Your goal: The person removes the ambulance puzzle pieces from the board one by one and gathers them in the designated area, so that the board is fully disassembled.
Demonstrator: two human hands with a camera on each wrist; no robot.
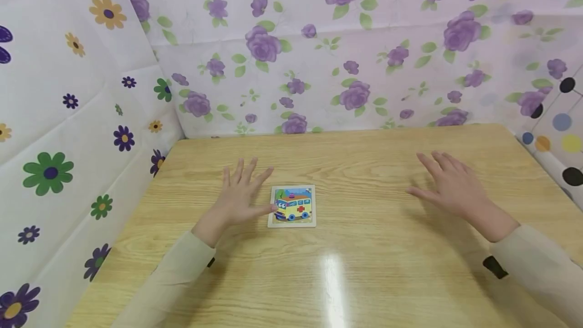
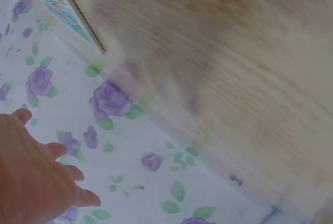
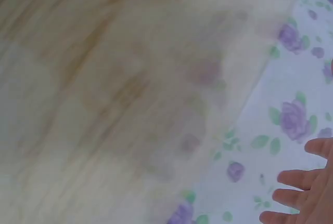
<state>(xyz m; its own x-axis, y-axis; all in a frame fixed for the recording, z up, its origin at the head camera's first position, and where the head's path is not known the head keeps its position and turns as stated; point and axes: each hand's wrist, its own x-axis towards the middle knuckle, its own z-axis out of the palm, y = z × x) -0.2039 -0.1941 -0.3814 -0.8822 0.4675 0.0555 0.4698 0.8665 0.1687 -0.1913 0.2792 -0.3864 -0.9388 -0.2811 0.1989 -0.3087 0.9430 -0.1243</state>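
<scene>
A small square picture puzzle (image 1: 292,206) with a pale frame lies flat on the wooden table, showing a yellow ambulance with a red cross. Just left of it is my left hand (image 1: 238,201), fingers spread and straight, its thumb tip overlapping the puzzle's left edge in the head view. Whether that thumb touches it I cannot tell. My right hand (image 1: 448,186) hovers over the table's right side, fingers extended, holding nothing. In the left wrist view, part of the puzzle (image 2: 65,8) shows at the top left, with the left hand (image 2: 36,177) below it.
The wooden table (image 1: 364,257) has a glossy surface with a bright reflection near the front. A purple-flowered cloth (image 1: 319,65) hangs along its back edge. Another flowered cloth (image 1: 86,115) borders the left side, and a dotted cloth (image 1: 555,130) the right.
</scene>
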